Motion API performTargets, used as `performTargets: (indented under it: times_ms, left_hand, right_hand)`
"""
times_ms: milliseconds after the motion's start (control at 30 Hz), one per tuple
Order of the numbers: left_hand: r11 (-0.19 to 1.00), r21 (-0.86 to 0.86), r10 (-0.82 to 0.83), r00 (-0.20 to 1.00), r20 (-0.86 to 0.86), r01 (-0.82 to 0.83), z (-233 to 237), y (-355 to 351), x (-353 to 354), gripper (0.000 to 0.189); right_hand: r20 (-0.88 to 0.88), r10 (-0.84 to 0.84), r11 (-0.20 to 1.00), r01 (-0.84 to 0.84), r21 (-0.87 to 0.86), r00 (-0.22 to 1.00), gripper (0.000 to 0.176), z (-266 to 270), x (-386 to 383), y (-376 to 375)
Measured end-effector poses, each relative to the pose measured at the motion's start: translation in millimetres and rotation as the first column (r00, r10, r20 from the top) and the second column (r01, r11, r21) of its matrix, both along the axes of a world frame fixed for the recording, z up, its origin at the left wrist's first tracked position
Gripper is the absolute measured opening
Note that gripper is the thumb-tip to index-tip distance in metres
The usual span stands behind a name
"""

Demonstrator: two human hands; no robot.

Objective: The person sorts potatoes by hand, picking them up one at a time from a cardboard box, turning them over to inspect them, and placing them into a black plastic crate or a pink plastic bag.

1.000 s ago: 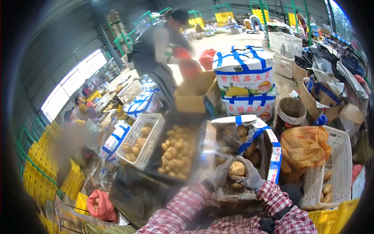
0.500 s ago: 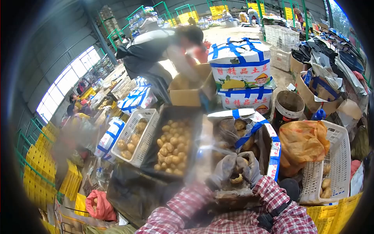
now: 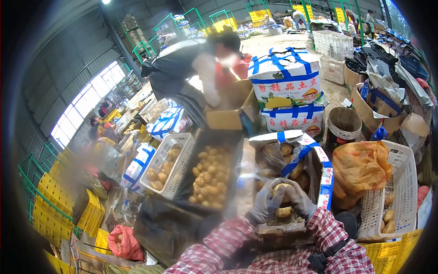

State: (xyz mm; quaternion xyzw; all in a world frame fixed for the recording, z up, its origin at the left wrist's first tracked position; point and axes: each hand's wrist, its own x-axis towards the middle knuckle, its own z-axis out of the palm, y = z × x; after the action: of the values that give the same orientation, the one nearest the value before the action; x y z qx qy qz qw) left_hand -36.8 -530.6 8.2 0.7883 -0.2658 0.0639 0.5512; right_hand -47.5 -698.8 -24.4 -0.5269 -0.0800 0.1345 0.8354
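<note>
My left hand [image 3: 264,203] and my right hand [image 3: 301,196], both in grey gloves, are together over the near end of an open white carton [image 3: 325,180] with blue tape. Their fingers curl around a potato [image 3: 283,188] held between them. Just below, another potato [image 3: 284,212] shows between the heels of my hands. Further into the carton lie more potatoes [image 3: 287,149], partly covered by clear plastic lining. My fingers hide part of the contents beneath.
Left of the carton stands a dark-lined bin of potatoes [image 3: 212,176], then a white crate [image 3: 177,182]. An orange mesh bag [image 3: 358,169] lies over a white basket [image 3: 406,182] at right. Taped potato cartons [image 3: 287,93] are stacked beyond. A person [image 3: 178,68] bends over a cardboard box [image 3: 223,119].
My hands have closed in around the potato, which now shows between my fingers. The whole view has shifted slightly, with objects appearing a little further right and lower.
</note>
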Motion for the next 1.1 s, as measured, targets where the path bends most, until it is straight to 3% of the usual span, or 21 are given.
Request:
performTargets:
  times_ms: [67,100,133,233,300,367,433,500,567,600,667,700,767,800,833,867,933,967,1033,1100]
  left_hand:
    - [1.0,0.009,0.006,1.0,0.027,-0.007,3.3,2.3,-0.3,0.039]
    - [0.998,0.051,0.019,0.999,0.044,-0.021,-2.1,4.0,1.1,0.038]
    - [0.995,0.094,0.029,0.998,0.06,-0.034,-5.2,5.0,2.0,0.038]
    - [0.963,0.267,0.014,0.981,-0.194,0.039,7.4,11.4,2.0,0.037]
    - [0.929,0.337,-0.116,0.985,-0.128,0.153,-29.2,20.5,18.2,0.037]
    - [0.946,0.186,-0.188,0.918,-0.349,0.264,-24.7,20.8,20.1,0.036]
    - [0.955,-0.211,-0.295,0.61,-0.735,0.207,-10.7,16.3,15.5,0.036]
    - [0.972,0.0,-0.172,0.707,-0.686,0.236,5.8,19.4,7.4,0.041]
    - [0.961,0.138,-0.147,0.864,-0.481,0.241,4.2,21.0,4.1,0.041]
    - [0.957,0.172,-0.178,0.939,-0.293,0.235,-5.8,22.1,3.3,0.038]
    - [0.975,0.011,-0.21,0.935,-0.286,0.222,-33.4,20.9,9.4,0.034]
    - [0.968,-0.178,-0.24,0.853,-0.464,0.176,-52.8,17.0,17.0,0.032]
    - [0.944,-0.325,-0.258,0.74,-0.621,0.057,-56.0,10.7,18.0,0.037]
    - [0.953,-0.302,-0.221,0.744,-0.63,0.026,-55.7,7.9,14.9,0.043]
    - [0.973,-0.231,-0.154,0.809,-0.567,0.024,-50.1,5.7,10.8,0.047]
    - [0.988,-0.154,-0.083,0.865,-0.495,0.007,-43.7,3.4,6.5,0.051]
    - [0.994,0.1,0.057,0.991,-0.125,-0.045,-29.2,0.4,1.3,0.052]
    - [0.989,0.146,0.032,0.999,0.005,-0.033,-19.5,-0.2,1.4,0.05]
    - [0.971,0.235,-0.031,0.966,0.255,-0.031,-4.0,0.7,4.1,0.045]
    - [0.985,0.169,0.002,0.989,0.147,-0.027,-7.2,-1.4,2.7,0.042]
  right_hand:
    - [0.159,-0.098,0.986,0.118,-0.119,0.982,0.056,22.0,-25.7,7.6]
    - [0.136,-0.007,0.992,0.024,-0.122,0.991,0.07,28.2,-25.8,2.8]
    - [0.164,0.001,0.988,0.024,-0.155,0.986,0.07,22.6,-25.5,-0.5]
    - [0.288,-0.001,0.969,0.073,-0.237,0.958,0.07,-12.5,-18.7,-5.0]
    - [0.416,-0.037,0.953,0.157,-0.258,0.909,0.069,-38.6,-14.8,0.2]
    - [0.475,-0.057,0.872,0.276,-0.405,0.878,0.069,-35.2,-16.0,4.4]
    - [0.541,-0.043,0.785,0.363,-0.501,0.84,0.068,-25.1,-20.0,7.8]
    - [0.609,0.003,0.713,0.425,-0.558,0.794,0.067,-2.9,-22.9,7.2]
    - [0.592,0.029,0.621,0.45,-0.642,0.805,0.063,10.9,-26.4,10.0]
    - [0.584,0.04,0.572,0.46,-0.679,0.811,0.061,16.5,-28.3,11.8]
    - [0.614,-0.025,0.566,0.517,-0.642,0.789,0.054,26.8,-32.3,14.9]
    - [0.628,-0.06,0.562,0.546,-0.621,0.776,0.05,28.9,-33.4,15.9]
    - [0.645,-0.196,0.613,0.606,-0.507,0.738,0.044,7.3,-24.2,17.5]
    - [0.647,-0.262,0.63,0.635,-0.447,0.716,0.041,-2.6,-20.2,17.3]
    - [0.436,-0.357,0.691,0.548,-0.471,0.826,0.037,0.9,-18.9,20.4]
    - [0.334,-0.363,0.751,0.486,-0.447,0.87,0.038,-8.7,-14.1,16.5]
    - [0.119,-0.348,0.855,0.366,-0.367,0.93,0.043,-37.3,0.1,4.9]
    - [-0.432,-0.125,0.978,0.185,0.098,0.893,0.049,-8.9,-5.6,10.8]
    - [-0.401,-0.023,0.991,0.075,0.114,0.916,0.05,10.2,-15.0,5.2]
    - [-0.286,-0.009,0.997,0.032,0.075,0.958,0.052,14.3,-19.8,4.0]
